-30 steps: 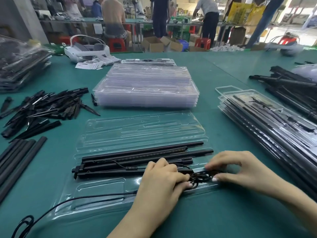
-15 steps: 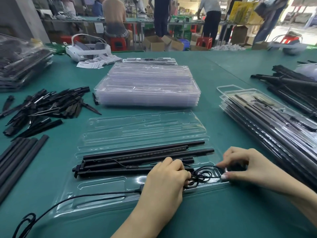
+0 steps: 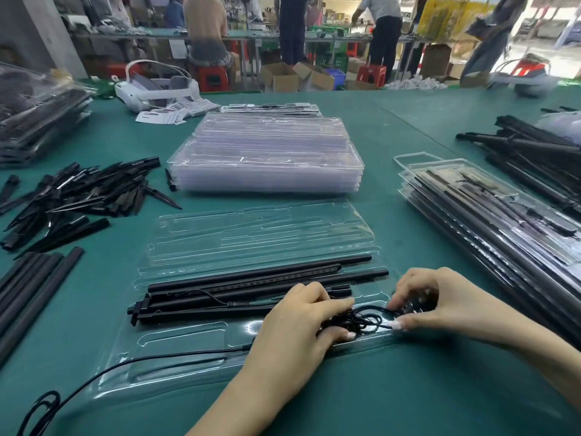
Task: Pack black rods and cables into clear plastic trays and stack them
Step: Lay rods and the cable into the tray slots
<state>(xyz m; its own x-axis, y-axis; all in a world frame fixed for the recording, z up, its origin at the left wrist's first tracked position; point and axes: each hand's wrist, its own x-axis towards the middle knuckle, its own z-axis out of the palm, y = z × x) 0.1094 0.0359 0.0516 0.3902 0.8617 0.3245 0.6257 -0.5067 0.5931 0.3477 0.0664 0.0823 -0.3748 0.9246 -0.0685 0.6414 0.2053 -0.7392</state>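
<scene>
A person's two hands work at the near edge of a green counter (image 3: 408, 127). An open clear plastic tray (image 3: 261, 234) lies there, its near half holding several black rods (image 3: 251, 278) side by side. At the tray's near right corner sits a tangled bundle of thin black cable (image 3: 361, 317).

The left hand (image 3: 295, 328) curls its fingers over the bundle, pressing it down. The right hand (image 3: 440, 300) has a curled grip pinching the cable's right end between thumb and fingertips. A loose length of the same cable trails toward the counter's near left corner.

The cable looks light, limp and springy, likely to uncoil, so it is best held across the whole bundle. The rods look stiff and light. The tray seems thin, flexible and slippery; lift it by its rims.

Farther back stands a stack of empty trays (image 3: 267, 155). Packed trays (image 3: 490, 215) lie at the right edge; loose black spikes (image 3: 78, 193) lie left. Behind is a workshop with people at benches.
</scene>
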